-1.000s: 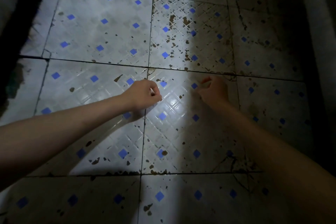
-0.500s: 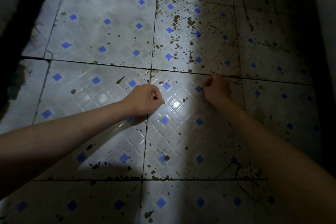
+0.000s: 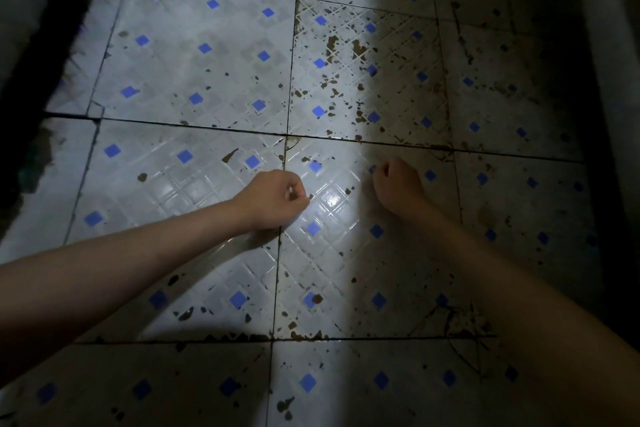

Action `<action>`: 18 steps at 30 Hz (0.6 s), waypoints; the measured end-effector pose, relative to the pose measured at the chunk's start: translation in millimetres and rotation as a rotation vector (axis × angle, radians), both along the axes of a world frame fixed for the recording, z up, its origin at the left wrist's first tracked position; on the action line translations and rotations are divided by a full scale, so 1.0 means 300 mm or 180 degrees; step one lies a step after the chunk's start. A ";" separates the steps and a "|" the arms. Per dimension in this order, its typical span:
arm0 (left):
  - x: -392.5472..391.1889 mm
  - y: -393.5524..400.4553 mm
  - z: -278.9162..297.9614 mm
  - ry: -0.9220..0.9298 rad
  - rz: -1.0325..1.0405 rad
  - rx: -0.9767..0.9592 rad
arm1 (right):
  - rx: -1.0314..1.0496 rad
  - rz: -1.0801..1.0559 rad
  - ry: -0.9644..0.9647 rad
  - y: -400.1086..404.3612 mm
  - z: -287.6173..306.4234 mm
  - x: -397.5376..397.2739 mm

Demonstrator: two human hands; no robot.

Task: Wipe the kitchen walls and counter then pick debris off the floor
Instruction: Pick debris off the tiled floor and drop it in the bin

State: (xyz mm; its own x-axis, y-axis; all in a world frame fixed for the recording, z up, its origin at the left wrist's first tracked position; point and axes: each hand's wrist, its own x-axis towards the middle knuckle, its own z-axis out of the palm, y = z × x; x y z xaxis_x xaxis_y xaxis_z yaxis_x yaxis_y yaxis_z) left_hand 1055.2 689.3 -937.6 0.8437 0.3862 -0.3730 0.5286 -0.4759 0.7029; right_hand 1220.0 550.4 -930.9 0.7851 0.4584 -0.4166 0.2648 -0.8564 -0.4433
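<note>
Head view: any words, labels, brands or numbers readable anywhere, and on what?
None. The floor tiles carry only blue diamonds and a scored lattice, with brown specks on them, no lettering. Neither the left hand nor the right hand shows any printed item. The dark edges at left and right are too dim to read.

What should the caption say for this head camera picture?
Two hands, left and right, pinch brown debris off a tiled floor.

The floor (image 3: 214, 69) is glazed ceramic tile, whitish with small blue diamond insets, embossed in a raised diamond grid. It shines glossy where the light strikes near the middle (image 3: 332, 199) and looks dull elsewhere. Brown flecks of debris (image 3: 332, 43) lie rough and matt across it; the grout lines (image 3: 346, 139) are dark.
</note>
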 end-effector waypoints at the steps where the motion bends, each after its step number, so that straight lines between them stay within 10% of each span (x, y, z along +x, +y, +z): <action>1: -0.003 -0.002 0.003 0.0010 -0.0010 -0.0008 | 0.0000 0.0037 0.0031 -0.004 0.003 -0.008; 18: -0.118 -0.044 0.041 0.0323 -0.0283 0.0000 | 0.0304 -0.0120 0.0914 -0.091 0.013 -0.144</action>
State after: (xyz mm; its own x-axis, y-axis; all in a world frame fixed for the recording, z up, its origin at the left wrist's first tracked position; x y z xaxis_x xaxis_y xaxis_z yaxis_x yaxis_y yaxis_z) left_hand 1019.7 676.0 -925.2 0.8324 0.3115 -0.4583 0.5528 -0.5240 0.6479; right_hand 1176.7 523.3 -926.9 0.6588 0.4789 -0.5802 0.0858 -0.8140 -0.5745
